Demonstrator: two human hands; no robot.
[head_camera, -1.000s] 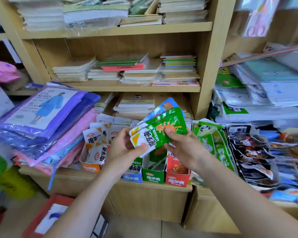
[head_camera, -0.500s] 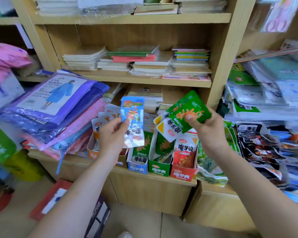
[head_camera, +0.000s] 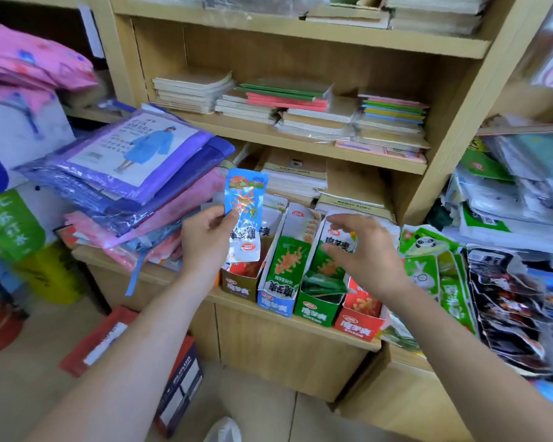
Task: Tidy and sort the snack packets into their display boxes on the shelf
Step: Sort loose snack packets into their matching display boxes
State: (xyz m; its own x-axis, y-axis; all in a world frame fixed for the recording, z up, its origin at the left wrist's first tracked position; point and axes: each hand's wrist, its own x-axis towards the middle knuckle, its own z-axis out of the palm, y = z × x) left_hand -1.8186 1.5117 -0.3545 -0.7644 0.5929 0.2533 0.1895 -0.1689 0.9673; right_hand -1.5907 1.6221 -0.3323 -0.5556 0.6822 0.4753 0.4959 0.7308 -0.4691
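Sorting at the shelf [head_camera: 304,325] front edge.
My left hand [head_camera: 205,242] pinches the blue foil snack packet [head_camera: 245,199] upright, just above-left of the blue cardboard display box [head_camera: 276,303]; my right hand [head_camera: 364,253] hovers spread, empty.

Wooden ledge [head_camera: 320,327] in front of me is carrying four display boxes side by side, left to right: brown box [head_camera: 238,287], blue box [head_camera: 276,303], green box [head_camera: 318,309], red box [head_camera: 359,323]. Raincoat packs [head_camera: 134,173] are lying stacked at its left end.

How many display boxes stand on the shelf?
4, in a row, left to right: brown box, blue box, green box, red box. Others may be hidden.
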